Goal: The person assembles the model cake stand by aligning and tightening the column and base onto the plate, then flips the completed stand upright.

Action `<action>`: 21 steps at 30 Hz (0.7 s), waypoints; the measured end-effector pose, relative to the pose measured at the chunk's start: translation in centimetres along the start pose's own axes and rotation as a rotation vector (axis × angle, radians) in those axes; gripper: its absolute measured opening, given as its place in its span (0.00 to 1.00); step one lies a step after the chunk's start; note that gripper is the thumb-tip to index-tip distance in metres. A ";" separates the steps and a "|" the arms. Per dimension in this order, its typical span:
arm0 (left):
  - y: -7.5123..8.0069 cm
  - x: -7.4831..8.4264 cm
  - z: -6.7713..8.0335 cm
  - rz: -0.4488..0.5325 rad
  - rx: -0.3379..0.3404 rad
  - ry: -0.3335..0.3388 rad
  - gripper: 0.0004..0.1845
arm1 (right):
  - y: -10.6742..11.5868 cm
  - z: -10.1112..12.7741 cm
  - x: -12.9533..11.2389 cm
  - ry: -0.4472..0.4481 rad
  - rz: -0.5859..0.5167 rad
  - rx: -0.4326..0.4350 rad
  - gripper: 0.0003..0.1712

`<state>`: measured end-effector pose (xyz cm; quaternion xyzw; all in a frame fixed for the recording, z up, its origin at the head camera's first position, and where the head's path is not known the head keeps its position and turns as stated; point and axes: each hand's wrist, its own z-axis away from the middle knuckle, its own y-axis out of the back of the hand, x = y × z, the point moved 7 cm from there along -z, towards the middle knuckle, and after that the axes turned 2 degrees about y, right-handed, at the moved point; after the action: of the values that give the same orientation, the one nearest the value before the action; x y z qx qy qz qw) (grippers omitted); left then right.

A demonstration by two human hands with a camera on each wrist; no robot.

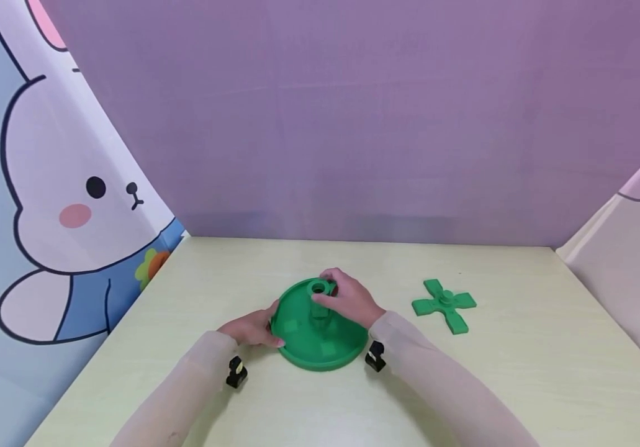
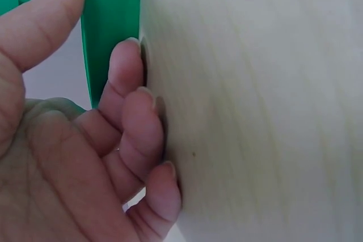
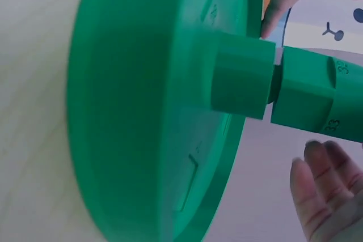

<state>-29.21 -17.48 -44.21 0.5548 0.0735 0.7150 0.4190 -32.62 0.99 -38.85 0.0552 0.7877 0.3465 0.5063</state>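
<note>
A round green disc with a raised rim lies on the pale table, and a short post rises from its middle. A green cylinder bearing raised numbers sits on top of that post, with a narrow gap showing at the joint. My right hand curls round the cylinder from the right; its fingers show beside it in the right wrist view. My left hand pinches the disc's left rim, thumb on top and fingers curled against the tabletop.
A flat green cross-shaped piece lies on the table to the right of the disc. Purple cloth walls the back, a cartoon rabbit cloth the left, pale cloth the right. The table stretches wide around the disc.
</note>
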 end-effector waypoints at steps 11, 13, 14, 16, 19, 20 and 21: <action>-0.2 0.1 0.3 0.016 -0.016 -0.026 0.55 | -0.2 0.1 0.3 0.017 -0.002 -0.011 0.24; -0.2 0.1 0.3 0.008 -0.014 -0.023 0.55 | -0.1 0.1 0.2 -0.001 0.003 0.008 0.24; -0.1 0.1 0.3 0.006 -0.012 -0.019 0.55 | -0.1 0.1 0.1 -0.010 0.005 0.014 0.24; -0.1 0.1 0.4 0.002 -0.008 -0.013 0.55 | -0.1 0.1 0.0 -0.022 0.012 0.017 0.25; -0.1 0.0 0.3 0.017 -0.013 -0.023 0.55 | -0.2 0.1 -0.2 -0.020 0.016 0.018 0.26; -0.2 0.0 0.3 0.023 -0.014 -0.030 0.54 | -0.2 0.1 -0.2 -0.011 0.017 0.021 0.25; -0.2 0.0 0.2 0.027 -0.018 -0.039 0.54 | -0.2 0.1 -0.2 -0.001 0.024 0.022 0.24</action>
<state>-28.88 -17.40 -44.23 0.5660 0.0516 0.7101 0.4157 -32.37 0.79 -38.89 0.0702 0.7905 0.3438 0.5021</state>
